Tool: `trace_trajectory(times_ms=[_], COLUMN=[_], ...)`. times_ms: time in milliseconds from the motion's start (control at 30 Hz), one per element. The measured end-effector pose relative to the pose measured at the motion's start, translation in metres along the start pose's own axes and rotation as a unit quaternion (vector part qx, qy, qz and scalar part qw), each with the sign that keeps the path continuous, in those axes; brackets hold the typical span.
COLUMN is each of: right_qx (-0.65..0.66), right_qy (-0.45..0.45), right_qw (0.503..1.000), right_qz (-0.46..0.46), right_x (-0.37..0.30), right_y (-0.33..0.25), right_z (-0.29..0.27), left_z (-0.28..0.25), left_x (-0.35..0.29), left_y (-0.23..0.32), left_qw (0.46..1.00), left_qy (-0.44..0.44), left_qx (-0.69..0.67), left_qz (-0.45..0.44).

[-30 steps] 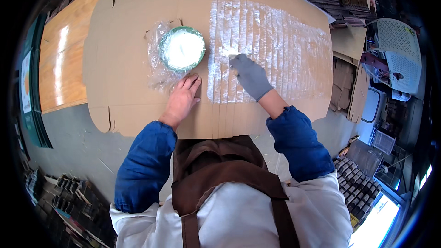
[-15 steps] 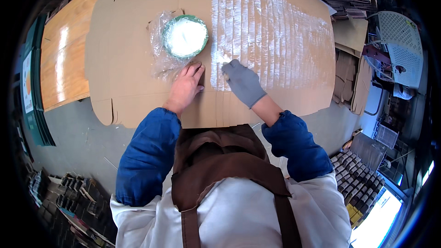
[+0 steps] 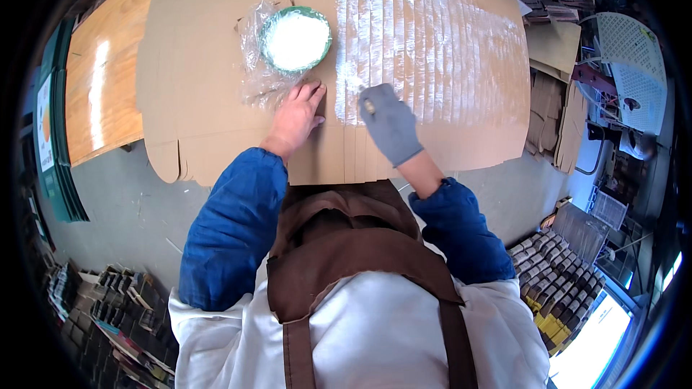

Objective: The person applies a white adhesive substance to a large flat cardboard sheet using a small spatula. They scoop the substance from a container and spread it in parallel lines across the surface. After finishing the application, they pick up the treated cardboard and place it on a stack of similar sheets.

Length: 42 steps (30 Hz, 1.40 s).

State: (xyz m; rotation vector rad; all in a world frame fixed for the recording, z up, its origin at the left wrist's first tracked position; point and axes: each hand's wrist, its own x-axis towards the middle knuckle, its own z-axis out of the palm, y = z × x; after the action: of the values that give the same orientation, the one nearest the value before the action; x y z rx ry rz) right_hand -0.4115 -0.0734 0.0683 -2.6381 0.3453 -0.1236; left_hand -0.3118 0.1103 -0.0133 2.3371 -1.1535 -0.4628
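Flattened cardboard sheets [image 3: 216, 65] lying fanned on the table [image 3: 94, 86], beneath both hands. Left hand [image 3: 297, 117], bare, rests open and flat on the cardboard, just below a green bowl [image 3: 295, 39] of white paste set on clear plastic film [image 3: 254, 75]. Right hand [image 3: 389, 124], in a grey glove, is closed around a small tool [image 3: 368, 106], at the near edge of the glossy, wet-looking striped area [image 3: 432, 43] beyond it
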Motion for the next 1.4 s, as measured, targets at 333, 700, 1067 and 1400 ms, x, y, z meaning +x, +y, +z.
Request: trace_trajectory(times_ms=[333,700,1067,1400], right_qx=[-0.024,-0.043,-0.074,-0.064], right_qy=[-0.088,-0.008,0.004,-0.006], right_qw=[0.996,0.995,0.984,0.996], right_qz=[0.023,0.085,0.16,0.063], right_x=[-0.029,0.011,0.068,0.085], right_y=[-0.008,0.068,0.114,0.104], right_z=[0.015,-0.004,-0.045,-0.042], left_z=[0.005,0.006,0.003,0.004], left_x=[-0.001,0.003,0.004,0.006], left_y=[-0.002,-0.006,-0.002,-0.005], left_qw=[1.0,1.0,1.0,1.0], left_qy=[0.001,-0.003,-0.007,-0.01], left_qx=[0.001,0.017,0.011,0.022], left_qz=[-0.006,-0.007,-0.011,-0.016])
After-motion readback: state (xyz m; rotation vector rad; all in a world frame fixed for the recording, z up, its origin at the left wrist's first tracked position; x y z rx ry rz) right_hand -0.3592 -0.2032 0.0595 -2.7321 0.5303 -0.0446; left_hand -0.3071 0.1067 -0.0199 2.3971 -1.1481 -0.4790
